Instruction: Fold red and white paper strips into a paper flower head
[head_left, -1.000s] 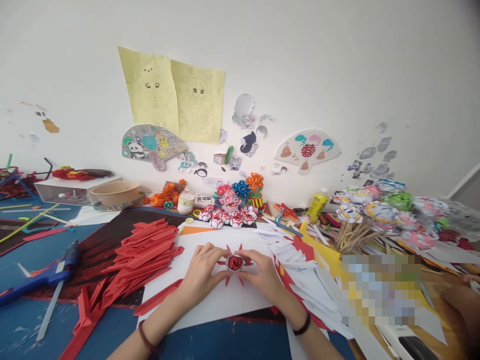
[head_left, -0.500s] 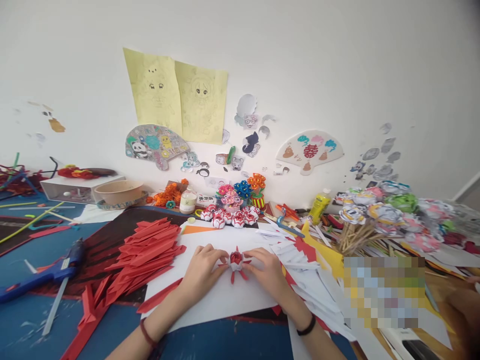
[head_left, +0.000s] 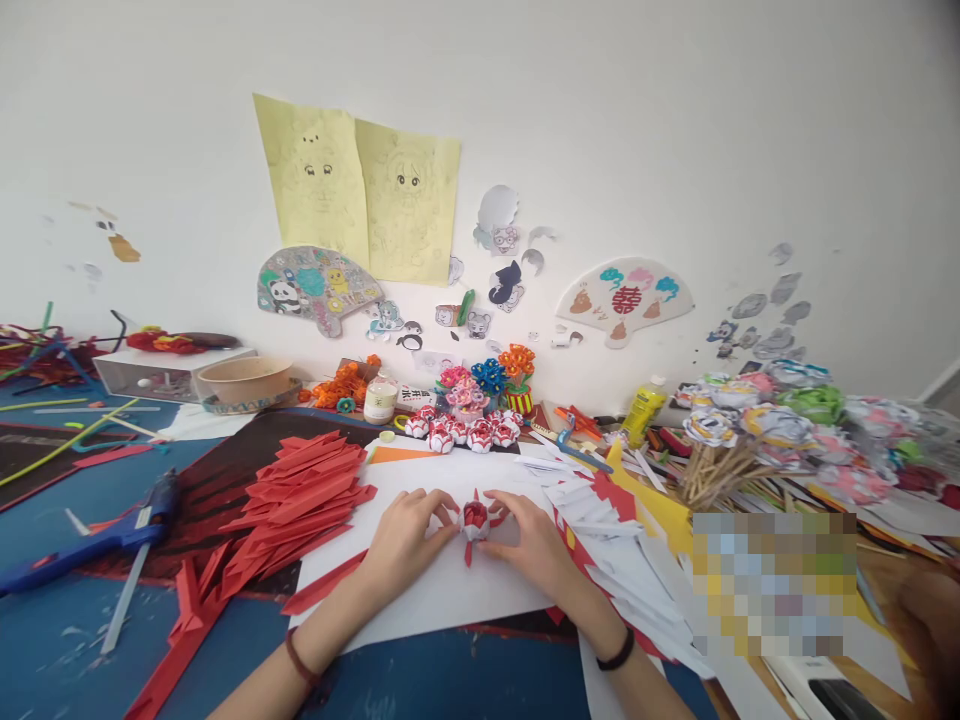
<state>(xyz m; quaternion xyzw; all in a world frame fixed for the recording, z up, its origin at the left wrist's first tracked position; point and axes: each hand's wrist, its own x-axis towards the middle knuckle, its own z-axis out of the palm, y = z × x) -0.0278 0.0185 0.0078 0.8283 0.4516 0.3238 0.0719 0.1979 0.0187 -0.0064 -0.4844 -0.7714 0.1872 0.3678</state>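
Both hands meet over a small red-and-white folded paper flower (head_left: 475,519) resting on a white sheet (head_left: 450,590). My left hand (head_left: 409,535) pinches its left side, and my right hand (head_left: 529,541) pinches its right side. Red petal tips stick out around and below my fingers. Just left of the sheet lies a pile of folded red paper pieces (head_left: 300,490). Folded white paper pieces (head_left: 600,530) are heaped to the right. A row of finished red-and-white flowers (head_left: 465,434) stands behind the sheet.
A blue glue gun (head_left: 97,535) lies at the left on the blue mat. A bowl (head_left: 244,378), small jar (head_left: 380,397), yellow glue bottle (head_left: 643,408) and paper flowers on sticks (head_left: 757,430) crowd the back and right. Another person's hand (head_left: 930,610) shows at the right edge.
The flower's spread red petals have been drawn inward and upward between my fingers, so fewer tips splay out. My hands stay in place; the view shifted slightly.
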